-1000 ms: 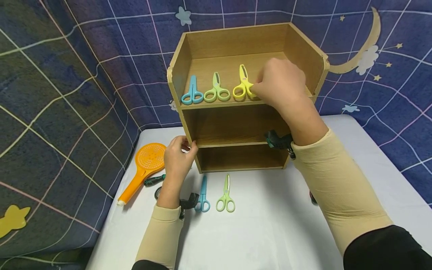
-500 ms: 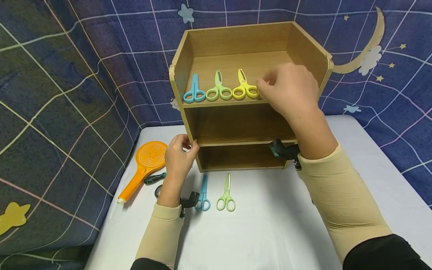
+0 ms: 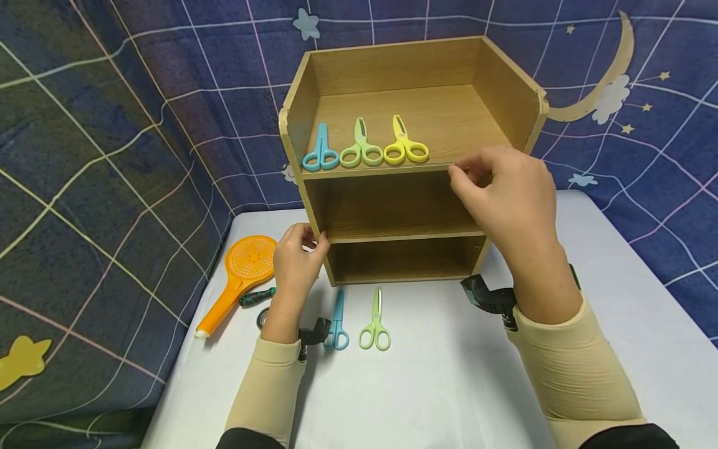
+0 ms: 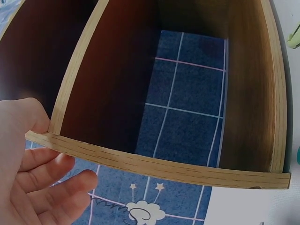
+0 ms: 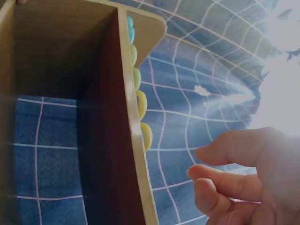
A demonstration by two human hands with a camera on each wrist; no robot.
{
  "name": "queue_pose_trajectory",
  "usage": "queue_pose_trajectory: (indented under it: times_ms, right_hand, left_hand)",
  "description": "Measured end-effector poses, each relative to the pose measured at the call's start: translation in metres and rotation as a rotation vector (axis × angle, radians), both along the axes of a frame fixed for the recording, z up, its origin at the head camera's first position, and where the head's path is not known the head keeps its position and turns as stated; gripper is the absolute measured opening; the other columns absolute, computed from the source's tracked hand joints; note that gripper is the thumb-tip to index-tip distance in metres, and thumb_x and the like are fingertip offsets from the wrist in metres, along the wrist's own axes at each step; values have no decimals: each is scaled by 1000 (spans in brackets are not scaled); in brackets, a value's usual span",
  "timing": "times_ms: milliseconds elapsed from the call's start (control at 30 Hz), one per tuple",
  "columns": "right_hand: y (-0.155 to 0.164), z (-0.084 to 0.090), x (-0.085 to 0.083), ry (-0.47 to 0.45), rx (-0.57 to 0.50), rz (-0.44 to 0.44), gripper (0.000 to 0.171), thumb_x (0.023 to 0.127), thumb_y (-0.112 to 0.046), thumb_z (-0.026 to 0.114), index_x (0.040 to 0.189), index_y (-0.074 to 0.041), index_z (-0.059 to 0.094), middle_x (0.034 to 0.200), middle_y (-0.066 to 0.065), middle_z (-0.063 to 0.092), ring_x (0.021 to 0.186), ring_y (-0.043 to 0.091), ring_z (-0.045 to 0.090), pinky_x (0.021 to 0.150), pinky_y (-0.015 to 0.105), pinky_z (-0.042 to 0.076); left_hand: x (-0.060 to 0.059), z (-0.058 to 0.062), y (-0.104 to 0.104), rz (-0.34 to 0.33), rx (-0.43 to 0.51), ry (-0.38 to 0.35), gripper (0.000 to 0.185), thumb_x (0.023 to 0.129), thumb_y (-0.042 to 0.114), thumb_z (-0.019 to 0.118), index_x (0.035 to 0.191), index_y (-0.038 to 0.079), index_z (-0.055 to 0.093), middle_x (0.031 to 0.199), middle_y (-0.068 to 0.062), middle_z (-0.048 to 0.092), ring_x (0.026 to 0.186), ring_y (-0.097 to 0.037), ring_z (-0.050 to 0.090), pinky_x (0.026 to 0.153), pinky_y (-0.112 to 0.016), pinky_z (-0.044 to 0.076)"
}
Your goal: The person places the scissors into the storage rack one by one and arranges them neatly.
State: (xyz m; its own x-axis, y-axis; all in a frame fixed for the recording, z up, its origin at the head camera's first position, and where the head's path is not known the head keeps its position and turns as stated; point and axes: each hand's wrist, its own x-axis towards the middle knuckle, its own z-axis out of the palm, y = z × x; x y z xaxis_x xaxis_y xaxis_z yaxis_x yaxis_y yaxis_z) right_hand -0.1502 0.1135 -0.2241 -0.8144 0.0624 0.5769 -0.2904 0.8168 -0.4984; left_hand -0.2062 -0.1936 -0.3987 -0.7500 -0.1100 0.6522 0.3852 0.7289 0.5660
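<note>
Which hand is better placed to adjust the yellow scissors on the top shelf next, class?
Probably the right hand: its grip is empty and near the yellow scissors. The left hand sits lower, its grip on the side of the wooden shelf unit.

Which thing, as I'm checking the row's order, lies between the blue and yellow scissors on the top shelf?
The light green scissors lie between the blue scissors and the yellow scissors; the head view shows this plainly.
</note>
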Motion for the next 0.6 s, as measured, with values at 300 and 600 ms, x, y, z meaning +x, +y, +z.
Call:
queue_pose_trajectory:
  times_ms: [300, 600]
  right_hand:
    - [5, -37, 22, 118, 8, 97, 10, 90, -17, 72, 93, -10, 80, 76, 3, 64, 68, 16, 53, 61, 33, 35]
    - [-1, -79, 34, 154, 17, 198, 20, 86, -10, 77, 105, -9, 75, 80, -1, 62, 63, 12, 47, 56, 31, 36]
  left_hand:
    - [0, -1, 0, -3, 0, 9, 19, 88, 16, 74, 91, -1, 67, 83, -14, 66, 72, -29, 67, 64, -42, 56]
    - [0, -2, 0, -11, 11, 22, 18, 87, 15, 73, 91, -2, 67, 83, -15, 66, 71, -29, 66, 63, -41, 54]
